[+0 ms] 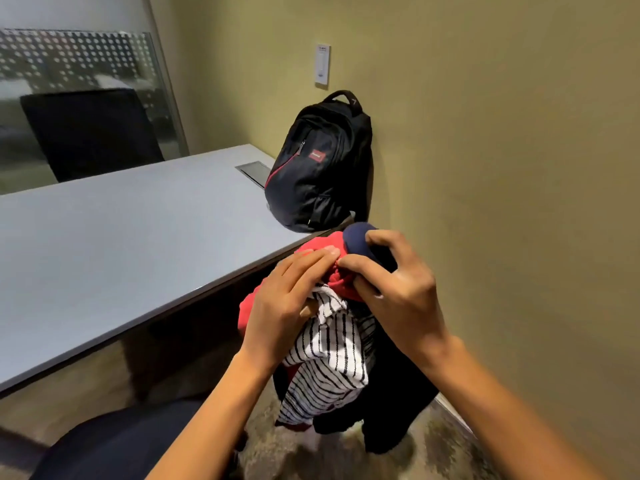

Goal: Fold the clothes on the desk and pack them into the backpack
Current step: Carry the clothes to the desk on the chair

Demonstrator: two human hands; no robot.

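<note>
A: Near: left grip [287, 299] clasps the bundle of clothes [329, 368], fingers laid over the top. Right grip [398, 292] pinches its red fold. The bundle hangs just off the desk [121, 237] edge, unfolded.
B: Risk?
A: Striped and black layers dangle loose, so a weak pinch may drop them. Far: backpack [318, 168] upright on the desk corner, apparently zipped; packing could stall.
</note>
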